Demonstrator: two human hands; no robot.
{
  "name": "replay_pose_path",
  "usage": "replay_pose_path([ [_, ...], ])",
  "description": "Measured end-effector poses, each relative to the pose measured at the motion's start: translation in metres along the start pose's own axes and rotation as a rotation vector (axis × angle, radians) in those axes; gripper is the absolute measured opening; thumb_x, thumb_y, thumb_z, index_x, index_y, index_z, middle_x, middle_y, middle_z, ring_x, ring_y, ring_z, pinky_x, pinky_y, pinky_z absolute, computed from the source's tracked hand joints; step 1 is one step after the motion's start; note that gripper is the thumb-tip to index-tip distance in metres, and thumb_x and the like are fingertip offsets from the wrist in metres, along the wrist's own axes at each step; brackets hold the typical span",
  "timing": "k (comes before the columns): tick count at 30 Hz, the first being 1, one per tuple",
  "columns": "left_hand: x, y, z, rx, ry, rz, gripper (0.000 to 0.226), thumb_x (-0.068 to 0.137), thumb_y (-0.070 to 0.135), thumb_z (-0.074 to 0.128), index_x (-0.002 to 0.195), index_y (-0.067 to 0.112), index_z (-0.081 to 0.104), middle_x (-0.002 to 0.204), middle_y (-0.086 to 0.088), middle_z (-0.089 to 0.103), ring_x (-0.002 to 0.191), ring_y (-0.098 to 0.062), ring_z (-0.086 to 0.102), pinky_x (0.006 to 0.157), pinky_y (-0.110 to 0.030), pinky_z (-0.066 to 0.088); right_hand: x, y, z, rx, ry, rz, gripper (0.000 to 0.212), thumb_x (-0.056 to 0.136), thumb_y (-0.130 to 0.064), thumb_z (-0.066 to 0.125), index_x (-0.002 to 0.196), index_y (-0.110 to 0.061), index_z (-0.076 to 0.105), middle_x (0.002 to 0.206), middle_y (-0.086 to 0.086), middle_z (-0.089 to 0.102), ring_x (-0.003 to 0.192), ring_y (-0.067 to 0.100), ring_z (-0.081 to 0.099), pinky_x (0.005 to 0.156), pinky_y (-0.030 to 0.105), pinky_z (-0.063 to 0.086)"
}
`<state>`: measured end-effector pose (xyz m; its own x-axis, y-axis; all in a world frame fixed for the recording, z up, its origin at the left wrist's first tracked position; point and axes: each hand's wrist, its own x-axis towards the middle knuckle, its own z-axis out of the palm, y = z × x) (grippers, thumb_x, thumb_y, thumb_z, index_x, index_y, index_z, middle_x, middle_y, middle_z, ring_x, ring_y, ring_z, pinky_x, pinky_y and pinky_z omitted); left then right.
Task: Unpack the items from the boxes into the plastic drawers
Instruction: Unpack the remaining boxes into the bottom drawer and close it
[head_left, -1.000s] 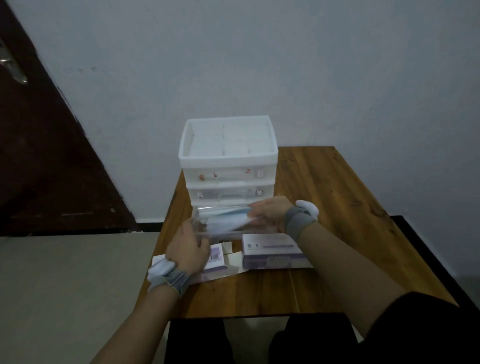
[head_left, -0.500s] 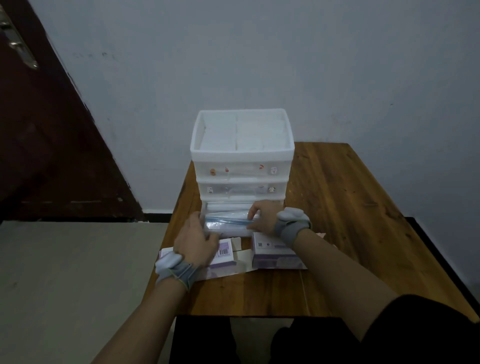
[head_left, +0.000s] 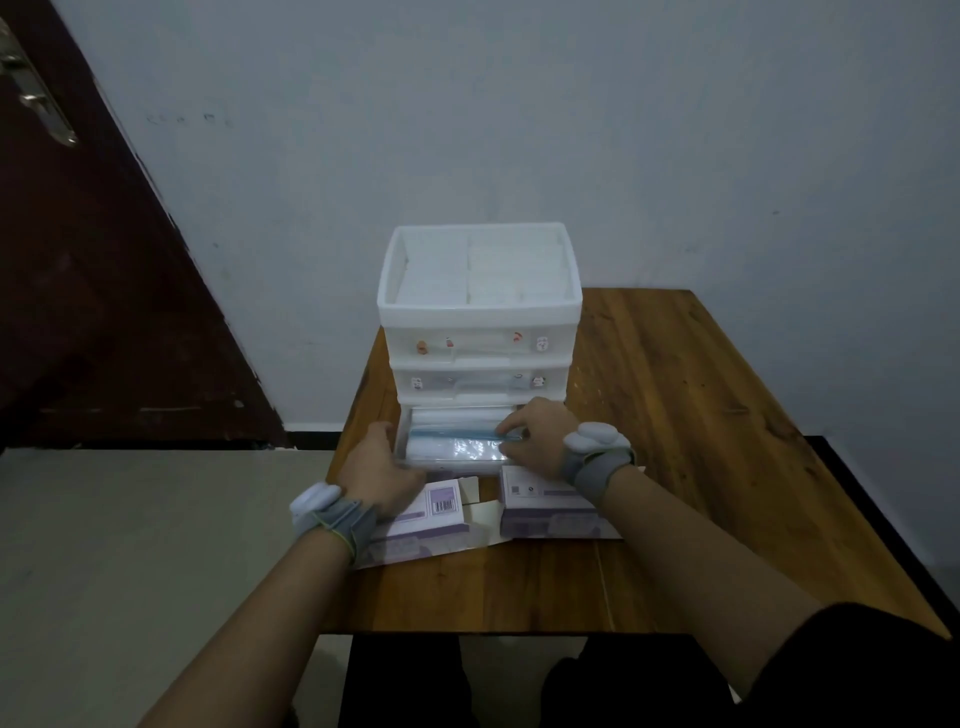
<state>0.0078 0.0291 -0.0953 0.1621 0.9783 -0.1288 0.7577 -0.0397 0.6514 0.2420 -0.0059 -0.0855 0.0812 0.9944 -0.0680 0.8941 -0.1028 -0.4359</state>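
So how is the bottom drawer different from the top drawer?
The bottom drawer is pulled out; the top drawer is pushed in. The left hand and right hand are at the bottom drawer; nothing touches the top drawer. A shiny plastic pack lies in the bottom drawer; the top drawer's inside is hard to see. Both are pale see-through plastic.

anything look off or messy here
Nothing spilled or damaged. The left box lies open, its flaps splayed toward the right box. The bottom drawer is pulled out, with a wrapped pack in it under the right hand; that fits the unpacking.
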Motion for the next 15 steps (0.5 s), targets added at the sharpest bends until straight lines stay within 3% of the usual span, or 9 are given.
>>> replay_pose_path([
  [6, 0.008, -0.002, -0.006, 0.045, -0.081, -0.015, 0.076, 0.071, 0.041, 0.083, 0.132, 0.022, 0.042, 0.120, -0.004, 0.062, 0.102, -0.023, 0.059, 0.084, -0.038, 0.051, -0.022, 0.009, -0.010, 0.065, 0.194, -0.088, 0.021, 0.087, -0.032, 0.062, 0.104, -0.024, 0.073, 0.106, -0.004, 0.064, 0.096, 0.012, 0.059, 0.081, 0.021, 0.042],
  [10, 0.014, 0.000, -0.009, 0.029, -0.125, -0.038, 0.089, 0.064, 0.041, 0.089, 0.136, 0.021, 0.040, 0.127, -0.005, 0.059, 0.111, -0.025, 0.057, 0.085, -0.038, 0.051, -0.037, 0.031, -0.018, 0.083, 0.252, -0.047, 0.013, 0.081, -0.034, 0.067, 0.093, -0.036, 0.063, 0.101, -0.010, 0.053, 0.085, 0.005, 0.052, 0.077, 0.023, 0.047],
  [13, 0.020, -0.001, -0.011, 0.032, -0.164, -0.047, 0.101, 0.063, 0.038, 0.090, 0.144, 0.018, 0.034, 0.135, -0.007, 0.055, 0.120, -0.028, 0.054, 0.096, -0.044, 0.050, -0.039, 0.045, -0.020, 0.184, 0.217, 0.110, 0.039, 0.067, -0.035, 0.076, 0.096, -0.035, 0.051, 0.104, -0.007, 0.049, 0.082, 0.008, 0.055, 0.073, 0.027, 0.052],
  [15, 0.025, -0.001, -0.011, 0.046, -0.191, -0.039, 0.106, 0.061, 0.039, 0.090, 0.146, 0.017, 0.031, 0.138, -0.007, 0.053, 0.122, -0.028, 0.053, 0.098, -0.045, 0.048, -0.033, 0.049, -0.022, 0.381, 0.137, 0.200, 0.066, 0.061, -0.029, 0.082, 0.117, -0.029, 0.046, 0.118, 0.000, 0.050, 0.099, 0.016, 0.059, 0.082, 0.035, 0.056],
])
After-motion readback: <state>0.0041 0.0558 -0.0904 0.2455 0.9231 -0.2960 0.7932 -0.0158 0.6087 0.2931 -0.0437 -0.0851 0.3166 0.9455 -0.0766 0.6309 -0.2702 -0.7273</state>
